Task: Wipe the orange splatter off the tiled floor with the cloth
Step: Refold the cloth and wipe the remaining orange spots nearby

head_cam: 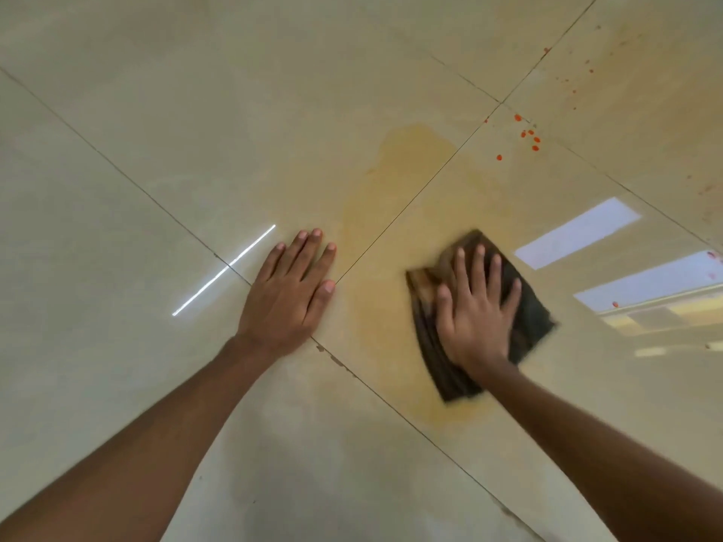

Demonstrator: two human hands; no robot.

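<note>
While the right hand (475,314) pressed flat on the cloth (528,311), the wiping was judged to be partway through and not complete. A broad, pale orange smear (395,213) covered the tiled floor (156,111) between the two hands, running from above the left fingertips down past the lower edge of the cloth. Its thin, washed-out look suggested liquid already spread by wiping, though that was an inference only. Bright orange droplets (530,136) lay untouched further out, clustered near the junction of the grout lines (430,179) and well apart from the cloth. Finer specks (575,86) were scattered beyond them on the far tile. A few more orange marks showed at the right edge of the view, over the window reflection (579,232).

The cloth was dark, folded into a rough rectangle, and lay on the floor at the right side of the smear. The right hand rested on top of it with fingers spread and palm down, pinning it and not clutching it. The cloth edges were blurred, consistent with a stroke in progress. The left hand (289,295) lay open and flat on bare tile just left of the smear, holding nothing and apparently bracing the body.

Remaining work, as judged: the smear, the droplet cluster and the distant specks.
</note>
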